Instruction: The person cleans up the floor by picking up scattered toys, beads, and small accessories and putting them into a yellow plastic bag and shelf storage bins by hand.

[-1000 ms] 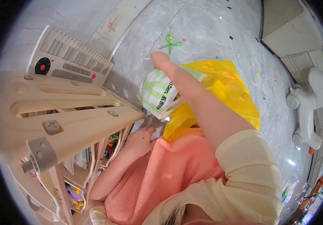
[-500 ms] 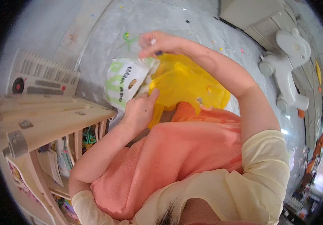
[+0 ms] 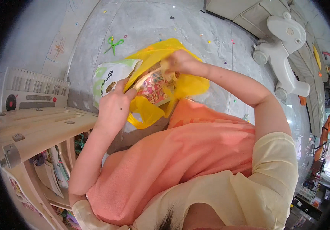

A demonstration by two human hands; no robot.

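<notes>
A yellow plastic bag [image 3: 191, 86] lies open in front of me. Inside its mouth, colourful printed sheets or packets [image 3: 155, 87] show in part. My left hand [image 3: 113, 105] pinches the near-left side of the bag's rim, thumb and fingers closed on the plastic. At the far right of the opening, my right hand [image 3: 183, 62] reaches in with the fingers pointing down; they are blurred, and what they touch is hidden. Just left of the yellow bag sits a white and green bag [image 3: 113, 73] with an oval handle hole, partly behind my left hand.
Green scissors [image 3: 114, 46] lie on the grey floor beyond the bags, among small scattered bits. To the left stand a wooden shelf [image 3: 42, 124] and a white toy keyboard [image 3: 34, 91]. A grey-white ride-on toy [image 3: 287, 50] stands at right beside a sofa [image 3: 245, 15].
The yellow bag's mouth now gapes and its printed contents show. My right hand has moved from above the white bag rightward into the opening. My left hand has shifted left.
</notes>
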